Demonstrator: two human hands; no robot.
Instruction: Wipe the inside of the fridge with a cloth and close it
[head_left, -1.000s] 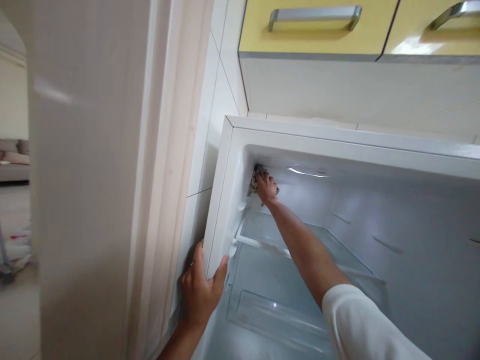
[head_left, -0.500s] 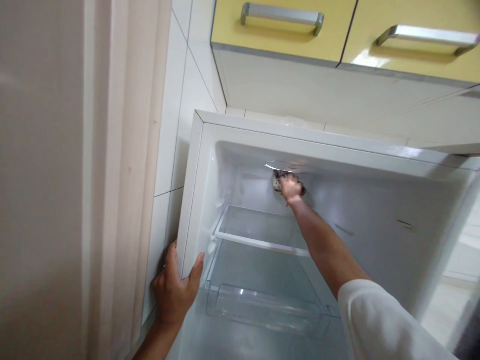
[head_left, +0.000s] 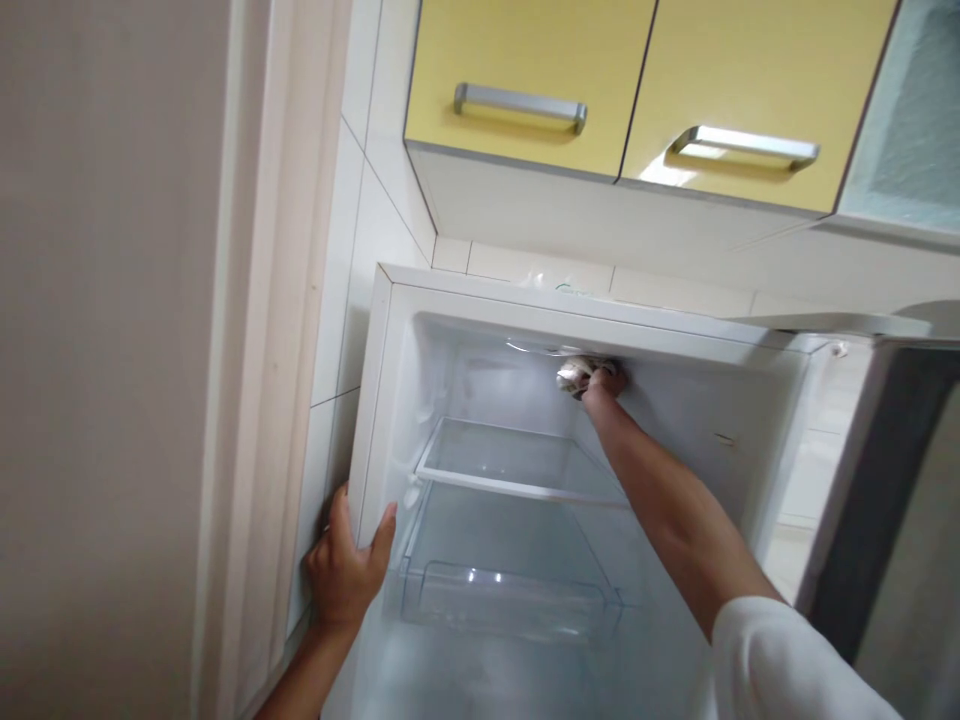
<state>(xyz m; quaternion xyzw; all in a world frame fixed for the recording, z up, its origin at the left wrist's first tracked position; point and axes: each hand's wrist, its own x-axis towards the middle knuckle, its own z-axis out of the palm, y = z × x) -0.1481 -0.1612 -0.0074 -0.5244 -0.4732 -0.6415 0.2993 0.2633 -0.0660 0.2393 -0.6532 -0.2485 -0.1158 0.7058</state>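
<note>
An open white fridge (head_left: pixel 375 400) fills the middle of the view, its inside bare apart from a glass shelf (head_left: pixel 510 470) and a clear plastic bin (head_left: pixel 510 600). My right hand (head_left: pixel 604 385) reaches deep inside and is closed on a crumpled cloth (head_left: pixel 574 375), pressing it against the ceiling of the compartment near the top front edge. My left hand (head_left: pixel 345 575) grips the fridge's left side frame, thumb on the front face and fingers wrapped round the outer side.
Yellow wall cabinets (head_left: pixel 525 70) with metal bar handles (head_left: pixel 519 103) hang just above the fridge. A white tiled wall (head_left: pixel 352 260) and a pale door frame (head_left: pixel 262 350) stand at the left. The fridge door (head_left: pixel 892 520) hangs open at the right.
My right hand has slid the cloth from the upper left inner corner rightward along the ceiling toward the middle. The view has shifted right and up. The left hand keeps its grip.
</note>
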